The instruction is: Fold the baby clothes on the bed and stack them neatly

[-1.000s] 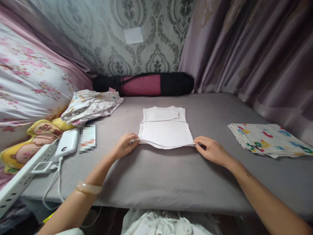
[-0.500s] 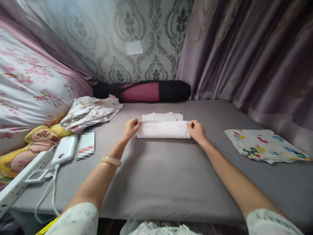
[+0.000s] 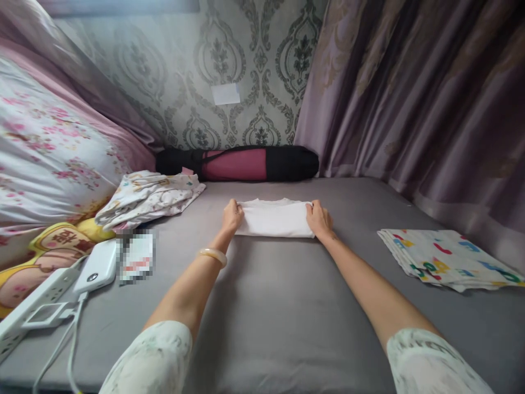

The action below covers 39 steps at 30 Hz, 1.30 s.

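A white shirt, folded into a wide flat rectangle, lies in the middle of the grey-covered bed. Part of its neckline shows along the far edge. My left hand is closed on the far left corner of the fold, with a pale bangle on that wrist. At the far right corner, my right hand pinches the cloth in the same way. The fingertips are partly hidden behind the fabric.
To the right lies a folded cloth with colourful letters. At left are a crumpled printed cloth, a white power bank, a power strip with cables, and a yellow plush. A black and maroon long bag lies by the wall.
Both hands have carried the shirt's near edge away from me and over, up to the neckline. The shirt is now folded to about half its former depth. My view has tilted up.
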Tool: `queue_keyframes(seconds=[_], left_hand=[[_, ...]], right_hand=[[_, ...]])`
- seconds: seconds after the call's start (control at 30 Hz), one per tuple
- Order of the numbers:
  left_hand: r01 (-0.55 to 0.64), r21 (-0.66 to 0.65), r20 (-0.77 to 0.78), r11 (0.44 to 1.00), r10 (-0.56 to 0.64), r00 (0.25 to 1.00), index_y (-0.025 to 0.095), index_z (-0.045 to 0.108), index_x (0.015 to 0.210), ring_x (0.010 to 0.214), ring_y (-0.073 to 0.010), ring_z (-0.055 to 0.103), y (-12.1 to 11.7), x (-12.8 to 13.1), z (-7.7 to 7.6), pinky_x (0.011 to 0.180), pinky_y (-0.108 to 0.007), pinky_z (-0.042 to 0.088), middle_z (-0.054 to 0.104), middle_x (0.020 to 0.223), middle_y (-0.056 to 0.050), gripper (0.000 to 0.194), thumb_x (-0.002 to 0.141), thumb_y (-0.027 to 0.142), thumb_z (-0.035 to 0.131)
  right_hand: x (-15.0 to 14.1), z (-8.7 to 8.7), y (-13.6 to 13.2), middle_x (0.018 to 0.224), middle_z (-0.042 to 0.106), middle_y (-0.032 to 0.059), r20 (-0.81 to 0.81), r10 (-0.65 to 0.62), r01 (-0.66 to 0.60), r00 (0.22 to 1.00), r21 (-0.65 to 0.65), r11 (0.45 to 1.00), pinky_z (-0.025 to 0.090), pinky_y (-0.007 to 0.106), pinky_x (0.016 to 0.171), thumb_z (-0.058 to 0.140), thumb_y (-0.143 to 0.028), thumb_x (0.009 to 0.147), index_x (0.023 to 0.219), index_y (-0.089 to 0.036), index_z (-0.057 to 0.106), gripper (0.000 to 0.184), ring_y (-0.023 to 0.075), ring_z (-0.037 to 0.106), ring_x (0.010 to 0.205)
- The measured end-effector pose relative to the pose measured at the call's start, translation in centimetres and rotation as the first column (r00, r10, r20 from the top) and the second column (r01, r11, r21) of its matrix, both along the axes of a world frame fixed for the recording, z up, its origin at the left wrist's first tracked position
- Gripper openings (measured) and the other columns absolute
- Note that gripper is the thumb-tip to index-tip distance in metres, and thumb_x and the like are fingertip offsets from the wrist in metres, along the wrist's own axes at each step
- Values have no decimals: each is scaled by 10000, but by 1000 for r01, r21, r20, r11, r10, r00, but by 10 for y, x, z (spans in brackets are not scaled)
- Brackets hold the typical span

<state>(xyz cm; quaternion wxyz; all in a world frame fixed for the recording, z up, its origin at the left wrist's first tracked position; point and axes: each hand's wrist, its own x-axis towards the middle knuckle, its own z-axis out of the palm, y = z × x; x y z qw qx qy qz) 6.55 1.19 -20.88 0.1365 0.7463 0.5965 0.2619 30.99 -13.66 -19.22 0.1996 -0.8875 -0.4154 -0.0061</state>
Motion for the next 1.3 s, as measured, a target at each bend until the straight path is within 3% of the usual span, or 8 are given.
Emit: queue_keyframes(seconds=[0.7, 0.93, 1.3], left_hand=[[-9, 37, 22, 999, 8, 1000, 171, 538, 1075, 1032, -249, 618, 29, 22, -19, 839, -337, 465, 649, 1094, -143, 241, 983, 256, 332], [-22, 39, -15, 999, 22, 1000, 157, 538, 1090, 1059, -252, 611, 33, 25, -23, 859, -335, 460, 643, 1106, -151, 254, 981, 246, 327], [-58, -25, -120, 998, 54, 991, 180, 557, 1030, 1040, -236, 617, 35, 27, -21, 818, -310, 450, 639, 1109, -144, 216, 969, 255, 364]], right_hand=[[19, -13, 45, 1083, 685, 185, -1, 1, -1, 1000, -121, 993, 437, 363, 822, 220, -378, 1039, 1274, -134, 469, 421, 288, 659, 1021], [23, -20, 51, 1059, 692, 183, 29, 24, -21, 999, -103, 994, 452, 367, 803, 250, -373, 1035, 1220, -127, 492, 392, 304, 669, 1000], [28, -24, 58, 1111, 669, 221, -30, 2, -7, 1000, -181, 983, 451, 388, 896, 290, -368, 1029, 1232, -111, 524, 402, 290, 642, 1084]])
